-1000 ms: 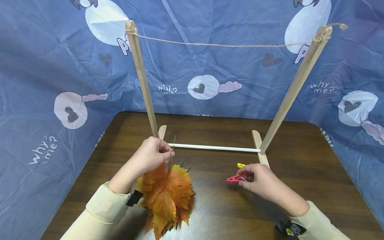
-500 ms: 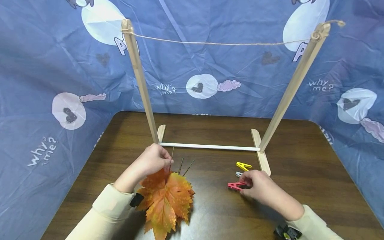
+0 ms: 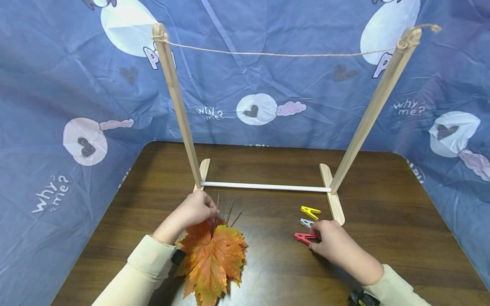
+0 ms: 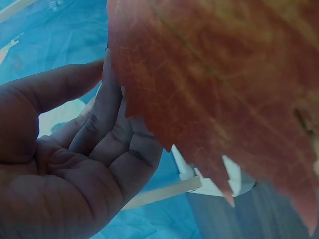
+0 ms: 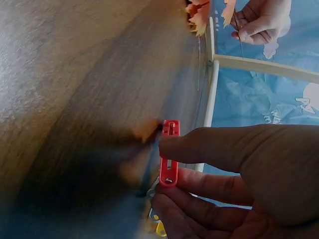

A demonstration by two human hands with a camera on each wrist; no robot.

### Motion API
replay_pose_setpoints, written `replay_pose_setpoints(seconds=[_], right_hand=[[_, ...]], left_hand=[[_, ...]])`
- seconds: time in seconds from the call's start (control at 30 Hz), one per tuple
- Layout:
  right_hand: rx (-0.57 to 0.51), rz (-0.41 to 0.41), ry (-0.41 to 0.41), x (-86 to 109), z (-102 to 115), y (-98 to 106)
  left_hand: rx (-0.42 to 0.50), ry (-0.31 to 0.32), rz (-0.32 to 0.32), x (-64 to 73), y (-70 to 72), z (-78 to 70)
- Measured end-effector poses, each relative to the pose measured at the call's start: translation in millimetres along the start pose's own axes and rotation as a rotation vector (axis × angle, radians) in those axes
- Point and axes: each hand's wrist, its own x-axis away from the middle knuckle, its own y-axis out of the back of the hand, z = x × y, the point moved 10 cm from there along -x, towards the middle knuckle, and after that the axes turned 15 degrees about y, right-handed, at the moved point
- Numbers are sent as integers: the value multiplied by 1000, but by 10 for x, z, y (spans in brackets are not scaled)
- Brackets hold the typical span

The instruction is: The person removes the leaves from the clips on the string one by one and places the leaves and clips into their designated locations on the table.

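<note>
My left hand (image 3: 196,209) pinches the thin stem of an orange artificial maple leaf (image 3: 212,261) between thumb and fingertips. That leaf hangs over a pile of similar leaves, mostly hidden beneath it, with two dark stems sticking out to the right. Large in the left wrist view, the reddish leaf (image 4: 214,74) covers the fingertips. On the right side of the table, my right hand (image 3: 334,241) holds a red clothespin (image 3: 303,238) between thumb and fingers; its length shows in the right wrist view. Just beyond it lie a light blue clothespin (image 3: 306,222) and a yellow clothespin (image 3: 309,211).
Behind the hands stands a wooden frame with a left post (image 3: 178,102), a right post (image 3: 375,110) and a white rod (image 3: 264,186) low between them. A twine line (image 3: 268,54) spans the post tops. Blue printed cloth (image 3: 229,140) hangs behind the brown table (image 3: 268,263).
My left hand has come down and nearer with the leaf, toward the pile. The right hand has lowered with the red clothespin, and the yellow and light blue ones show more fully.
</note>
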Motion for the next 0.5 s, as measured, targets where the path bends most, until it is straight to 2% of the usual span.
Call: replay_pose_setpoints(seconds=[0.1,0.37,0.5], right_hand=[[22,10,4,0,3,-21],[20,38,18,8,13,-84],[29,34,24,2,7,-81]], left_hand=[[9,14,-5,-33,-27,45],[-51,-17,-18,-107,-97,109],[-45,-20,-24,-136,-106,131]])
